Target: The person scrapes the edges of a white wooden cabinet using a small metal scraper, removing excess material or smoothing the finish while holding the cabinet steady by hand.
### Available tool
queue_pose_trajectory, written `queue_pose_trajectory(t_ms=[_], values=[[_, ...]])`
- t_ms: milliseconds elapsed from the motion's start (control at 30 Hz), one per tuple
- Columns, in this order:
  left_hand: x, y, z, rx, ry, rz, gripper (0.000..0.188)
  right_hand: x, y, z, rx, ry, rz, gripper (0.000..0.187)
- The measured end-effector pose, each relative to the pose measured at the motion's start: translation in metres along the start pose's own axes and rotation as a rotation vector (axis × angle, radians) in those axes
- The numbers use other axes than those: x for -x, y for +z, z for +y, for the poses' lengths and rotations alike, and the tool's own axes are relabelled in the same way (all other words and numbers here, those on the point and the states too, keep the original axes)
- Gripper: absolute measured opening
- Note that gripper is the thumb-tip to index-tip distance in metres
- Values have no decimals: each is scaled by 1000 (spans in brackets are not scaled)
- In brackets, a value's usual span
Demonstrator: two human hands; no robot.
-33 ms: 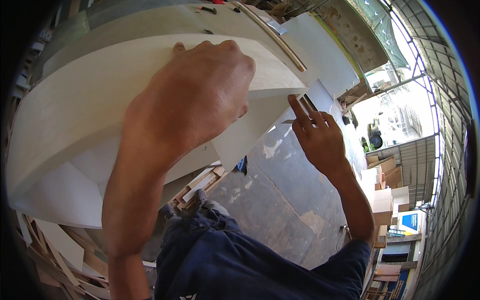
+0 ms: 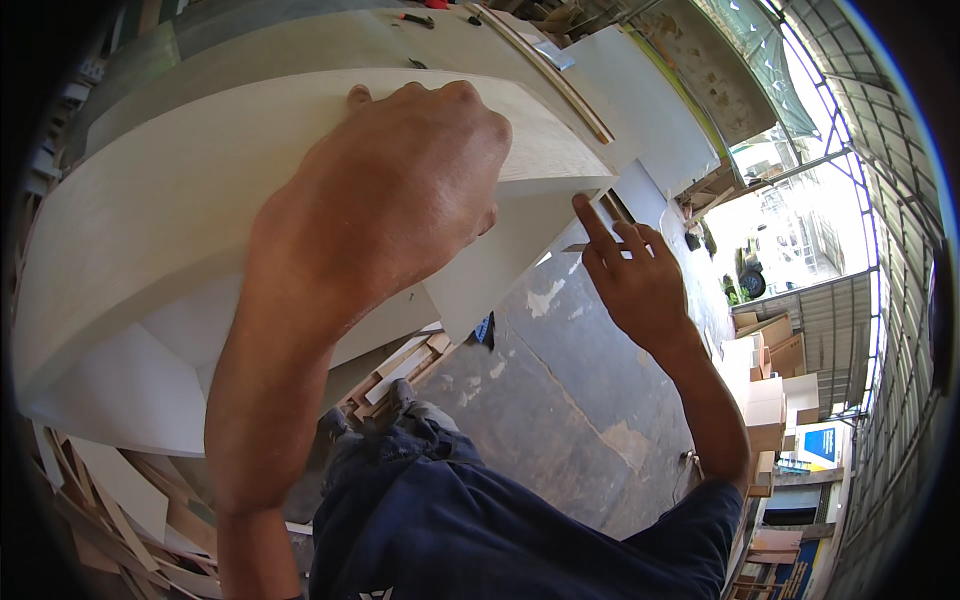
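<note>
A large white cabinet-like piece [image 2: 200,185], with a broad pale top and inner panels, stands before me. My left hand [image 2: 390,185] rests knuckles-up on its top near the front edge, closed, with the thumb at the edge. The bent fingertips are mostly hidden beneath the hand, so what they grip cannot be made out. To the right, my right hand [image 2: 640,280] is held at the piece's right corner. Its index finger reaches out to that corner, and its other fingers are loosely bent and apart. No held thing shows in it.
Behind the piece lie a long wooden strip [image 2: 540,70] and a red-black hand tool [image 2: 415,19] on a pale surface. Wood offcuts [image 2: 400,370] lie by my feet on the grey concrete floor [image 2: 560,400]. Cardboard boxes [image 2: 768,405] stand at right; more scraps [image 2: 120,490] lie lower left.
My right hand's index finger has shifted very slightly downward at the corner. My left hand and the white piece stay in place.
</note>
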State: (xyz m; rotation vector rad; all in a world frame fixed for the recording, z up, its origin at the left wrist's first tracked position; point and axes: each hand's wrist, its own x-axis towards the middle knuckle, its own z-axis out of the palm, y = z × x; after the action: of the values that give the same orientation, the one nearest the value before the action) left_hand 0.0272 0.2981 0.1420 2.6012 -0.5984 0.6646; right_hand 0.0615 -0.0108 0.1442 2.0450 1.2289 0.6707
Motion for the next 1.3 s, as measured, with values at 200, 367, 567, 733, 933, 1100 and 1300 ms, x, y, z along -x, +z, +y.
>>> queue_pose_trajectory(t_ms=[200, 367, 567, 733, 933, 1100, 1300], values=[[-6, 13, -1, -3, 36, 40, 52, 26, 28, -34, -3, -55, -81, 13], [-10, 10, -6, 14, 16, 21, 52, 37, 54, -65, -162, -131, -87, 14], [-32, -11, -8, 34, -155, -267, 54, 18, 65, -34, -468, 143, 406, 16], [-26, -6, -26, 9, -140, -129, 59, -31, 56, 12, -180, 223, 637, 13], [-31, -7, -31, 3, -148, -173, 63, -30, 84, -10, -299, 194, 623, 11], [-43, -9, -36, 12, -222, -284, 64, -6, 103, -63, -450, 87, 431, 18], [-40, -7, -47, -27, -139, -106, 64, -40, 71, -4, -336, 221, 606, 12]])
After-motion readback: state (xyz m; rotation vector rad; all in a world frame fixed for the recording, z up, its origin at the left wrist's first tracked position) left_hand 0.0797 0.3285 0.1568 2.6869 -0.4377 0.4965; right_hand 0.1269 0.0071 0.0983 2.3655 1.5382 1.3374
